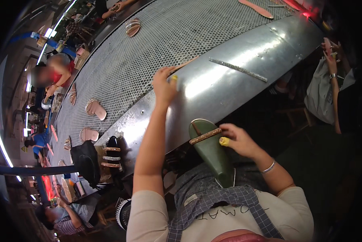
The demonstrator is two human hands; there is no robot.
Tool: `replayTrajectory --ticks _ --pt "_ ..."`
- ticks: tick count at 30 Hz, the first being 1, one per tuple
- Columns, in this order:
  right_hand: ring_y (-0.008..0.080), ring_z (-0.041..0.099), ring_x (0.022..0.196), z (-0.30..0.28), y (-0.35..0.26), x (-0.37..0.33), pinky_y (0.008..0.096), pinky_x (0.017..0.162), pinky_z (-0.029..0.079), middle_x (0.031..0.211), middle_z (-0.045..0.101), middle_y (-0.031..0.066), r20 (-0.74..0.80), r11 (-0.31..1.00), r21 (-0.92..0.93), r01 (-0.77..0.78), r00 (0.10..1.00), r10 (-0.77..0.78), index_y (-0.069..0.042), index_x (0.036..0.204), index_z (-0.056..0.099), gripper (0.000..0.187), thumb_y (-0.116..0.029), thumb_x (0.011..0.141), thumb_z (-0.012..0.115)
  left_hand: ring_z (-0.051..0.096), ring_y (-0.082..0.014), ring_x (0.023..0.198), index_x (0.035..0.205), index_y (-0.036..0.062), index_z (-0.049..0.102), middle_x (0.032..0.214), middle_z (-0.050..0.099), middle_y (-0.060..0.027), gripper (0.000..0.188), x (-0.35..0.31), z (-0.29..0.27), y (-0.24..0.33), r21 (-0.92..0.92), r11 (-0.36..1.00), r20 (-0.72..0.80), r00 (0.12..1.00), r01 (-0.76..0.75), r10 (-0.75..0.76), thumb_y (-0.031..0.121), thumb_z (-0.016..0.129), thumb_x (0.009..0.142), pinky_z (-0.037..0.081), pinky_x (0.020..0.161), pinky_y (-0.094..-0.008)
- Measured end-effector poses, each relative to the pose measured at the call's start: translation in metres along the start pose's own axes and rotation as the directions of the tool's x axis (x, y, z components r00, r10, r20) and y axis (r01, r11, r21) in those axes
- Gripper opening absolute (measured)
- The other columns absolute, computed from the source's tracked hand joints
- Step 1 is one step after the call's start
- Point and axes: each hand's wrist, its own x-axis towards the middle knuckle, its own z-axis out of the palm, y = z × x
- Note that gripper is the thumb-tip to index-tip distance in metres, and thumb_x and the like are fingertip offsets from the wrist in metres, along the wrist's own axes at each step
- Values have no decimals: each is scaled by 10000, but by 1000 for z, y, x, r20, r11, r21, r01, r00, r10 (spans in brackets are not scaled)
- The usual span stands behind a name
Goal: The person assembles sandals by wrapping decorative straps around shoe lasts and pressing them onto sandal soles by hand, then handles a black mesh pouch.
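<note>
My left hand (164,86), its thumb wrapped in yellow tape, is closed at the near end of a thin tan insole (185,63) at the border of the mesh belt. Over my lap, a green shoe last (213,155) stands tilted with its toe end up. A glittery strap (205,136) runs across it, and a narrow brown strip shows beneath the strap. My right hand (240,140) grips the side of the last, fingertips at the strap's end and its yellow-taped thumb lower down. The undersides of both hands' fingers are partly hidden.
A loose glittery strip (238,69) lies on the metal ledge (197,86). Sandals (96,109) and a pink insole (257,9) rest on the mesh belt (148,52). Black footwear with glittery bands (112,151) stands left of me. Co-workers (59,72) sit along the belt.
</note>
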Motion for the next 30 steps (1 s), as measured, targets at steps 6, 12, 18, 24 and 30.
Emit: replayTrajectory --ticks 6,12,18,24,30 --pt "296 502 1084 -56 -104 57 385 914 395 1076 591 129 -247 470 -868 162 679 -691 -32 1049 583 335 -86 727 658 620 -281 870 1036 157 675 922 664 -114 358 28 -9 -70 434 845 152 900 311 -409 222 718 687 474 810 -366" --pt "279 448 1159 -91 -61 122 409 1005 299 1145 569 85 -254 226 -965 -131 671 -696 -53 937 561 155 -84 788 533 628 -292 801 962 153 677 846 665 -102 206 21 1 -50 393 800 -13 873 452 -487 246 607 791 481 704 -394" --pt "277 457 1152 -85 -69 124 403 994 312 1130 579 76 -288 280 -953 -119 649 -704 -55 895 544 105 -60 802 494 611 -318 743 937 132 652 799 643 -131 193 20 -6 -55 192 872 -174 890 450 -421 260 538 848 458 650 -415" --pt "284 472 1122 -79 -64 119 406 983 322 1066 585 93 -275 277 -956 -98 633 -723 -42 964 555 177 -45 793 510 462 -158 579 880 36 581 636 503 -49 193 9 -7 -67 -294 921 -390 847 257 -361 224 541 893 369 538 -306" --pt "286 451 1119 -86 -53 117 400 976 316 1088 560 75 -299 264 -952 -157 663 -686 -60 925 558 148 -57 779 537 368 -69 575 927 24 597 608 411 33 232 -2 -2 -57 -449 863 -406 807 232 -428 237 507 932 315 521 -239"
